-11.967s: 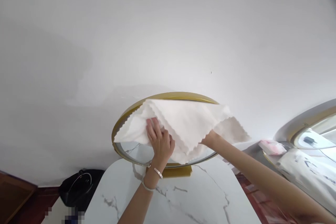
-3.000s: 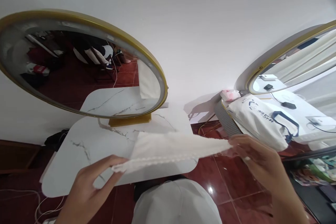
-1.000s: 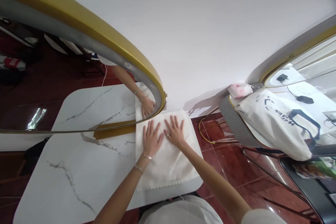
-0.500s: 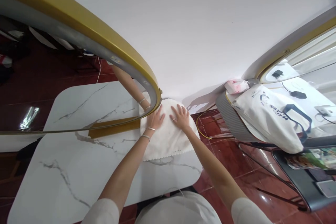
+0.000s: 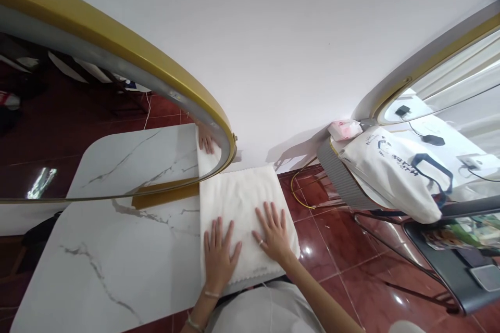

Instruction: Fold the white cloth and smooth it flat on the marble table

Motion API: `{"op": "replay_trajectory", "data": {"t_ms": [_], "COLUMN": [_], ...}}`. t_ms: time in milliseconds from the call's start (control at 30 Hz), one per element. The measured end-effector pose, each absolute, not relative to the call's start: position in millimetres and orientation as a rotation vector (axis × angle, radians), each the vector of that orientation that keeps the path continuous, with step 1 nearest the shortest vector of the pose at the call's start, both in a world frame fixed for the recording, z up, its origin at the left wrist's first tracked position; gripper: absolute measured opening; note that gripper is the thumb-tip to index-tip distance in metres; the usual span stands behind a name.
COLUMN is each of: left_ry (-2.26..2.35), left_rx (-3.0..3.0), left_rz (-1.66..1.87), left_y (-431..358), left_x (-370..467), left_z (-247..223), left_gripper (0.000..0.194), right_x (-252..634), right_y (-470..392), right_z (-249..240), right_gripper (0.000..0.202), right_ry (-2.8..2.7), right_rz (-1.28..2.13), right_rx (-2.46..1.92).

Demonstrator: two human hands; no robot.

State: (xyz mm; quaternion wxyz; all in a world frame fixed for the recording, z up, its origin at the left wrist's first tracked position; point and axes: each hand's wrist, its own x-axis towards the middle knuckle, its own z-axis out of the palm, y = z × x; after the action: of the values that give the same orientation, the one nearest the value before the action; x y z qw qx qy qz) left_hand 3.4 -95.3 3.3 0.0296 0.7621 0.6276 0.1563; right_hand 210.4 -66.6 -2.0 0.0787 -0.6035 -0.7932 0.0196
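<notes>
A white cloth [image 5: 244,192] with a scalloped edge lies spread over the right end of the marble-patterned table [image 5: 128,260]. My left hand [image 5: 219,255] rests flat on its near left part, fingers spread, with bracelets at the wrist. On the near right part lies my right hand [image 5: 274,234], also flat with fingers apart and a ring on one finger. Both palms press down on the cloth, and neither hand grips it. Faint creases run across the cloth's middle.
A gold-framed round mirror [image 5: 211,101] stands at the table's back and reflects a hand. To the right, a second table holds a white cloth bag [image 5: 390,171] and a tissue pack [image 5: 345,129]. A dark chair [image 5: 437,265] stands at the lower right on red floor tiles.
Both hands have moved from the cloth's far part toward me. The cloth now reaches closer to the table's near edge and looks flatter.
</notes>
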Motion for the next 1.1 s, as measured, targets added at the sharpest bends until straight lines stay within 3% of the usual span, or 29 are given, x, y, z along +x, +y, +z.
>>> {"op": "replay_trajectory", "data": {"t_ms": [133, 400, 567, 1100], "left_ry": [1.948, 1.952, 1.922, 1.920], "left_rx": [2.373, 2.311, 2.267, 2.339], "left_rz": [0.470, 0.531, 0.542, 0.459], "left_y": [-92, -3, 21, -123], "left_x": [4, 31, 37, 15], "left_z": [1, 1, -1, -1], "left_gripper": [0.058, 0.058, 0.058, 0.059], "right_x": [214, 237, 243, 219], "right_y": [-73, 31, 45, -122], "right_z": [-3, 0, 1, -11], "right_gripper": [0.068, 0.059, 0.060, 0.071], "right_ry": [-2.395, -2.406, -2.370, -2.331], "right_rz": [0.064, 0.114, 0.117, -0.003], "right_rx": [-1.792, -1.854, -1.882, -1.900]}}
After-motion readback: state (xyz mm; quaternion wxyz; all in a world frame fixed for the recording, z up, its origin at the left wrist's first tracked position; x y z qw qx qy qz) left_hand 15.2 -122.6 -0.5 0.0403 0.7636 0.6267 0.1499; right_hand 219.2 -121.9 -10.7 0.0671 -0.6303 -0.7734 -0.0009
